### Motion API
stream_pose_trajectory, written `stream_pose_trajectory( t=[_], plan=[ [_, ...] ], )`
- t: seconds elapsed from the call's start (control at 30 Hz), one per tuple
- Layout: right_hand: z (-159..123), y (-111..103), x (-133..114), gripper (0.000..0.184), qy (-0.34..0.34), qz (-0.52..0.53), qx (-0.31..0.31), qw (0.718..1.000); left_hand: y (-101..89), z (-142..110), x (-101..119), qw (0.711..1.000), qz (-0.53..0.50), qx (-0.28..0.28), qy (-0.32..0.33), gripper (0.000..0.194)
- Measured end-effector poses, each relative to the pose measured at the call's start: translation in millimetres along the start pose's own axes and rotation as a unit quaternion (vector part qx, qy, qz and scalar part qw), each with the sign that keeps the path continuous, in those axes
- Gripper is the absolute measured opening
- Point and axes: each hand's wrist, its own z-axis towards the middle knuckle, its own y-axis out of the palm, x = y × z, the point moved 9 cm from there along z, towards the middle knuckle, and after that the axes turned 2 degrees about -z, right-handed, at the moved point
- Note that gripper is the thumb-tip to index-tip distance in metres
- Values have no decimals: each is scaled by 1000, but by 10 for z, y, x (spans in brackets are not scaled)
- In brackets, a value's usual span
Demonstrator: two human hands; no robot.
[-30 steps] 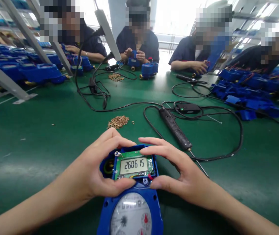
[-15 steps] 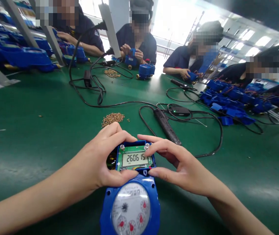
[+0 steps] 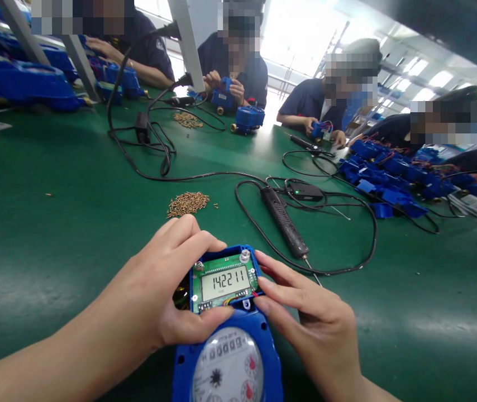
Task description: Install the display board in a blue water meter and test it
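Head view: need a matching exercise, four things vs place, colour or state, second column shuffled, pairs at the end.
Things:
1. Display
2. Screw heap
3. Nearest screwdriver
4. Left hand

Place, colour or state:
A. Black, with a thin metal shaft
B. Gripping the blue meter
C. Reads 142211
D. Brass-coloured, on the green table just beyond the left hand

Pairs: 1-C, 2-D, 3-A, 4-B
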Motion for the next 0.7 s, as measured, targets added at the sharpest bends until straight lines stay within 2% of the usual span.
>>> stream_pose_trajectory(
  t=[0.13,0.2,0.37,0.43,0.5,0.6,0.7],
  plan=[
    [1,1,-156,34,-90,-60,-22,994,10,9,6,1000,-5,-13,-12,43],
    [25,-11,-193,33,-106,-67,-31,992,16,19,14,1000,-1,-18,-15,42],
    [174,-46,-79,17,-39,-47,-85,995,25,50,34,1000,0,-15,-18,40],
    [227,-49,-47,19,-33,-47,-111,992,37,60,50,1000,-1,-15,-18,39],
    [255,6,-86,26,-82,-51,-157,983,44,69,71,1000,2,-15,-15,39],
    [200,175,-179,30,-195,-20,-264,944,40,83,105,1000,6,-9,-9,34],
    [173,261,-155,30,-230,20,-313,921,24,97,124,1000,7,-2,-4,31]
  ],
)
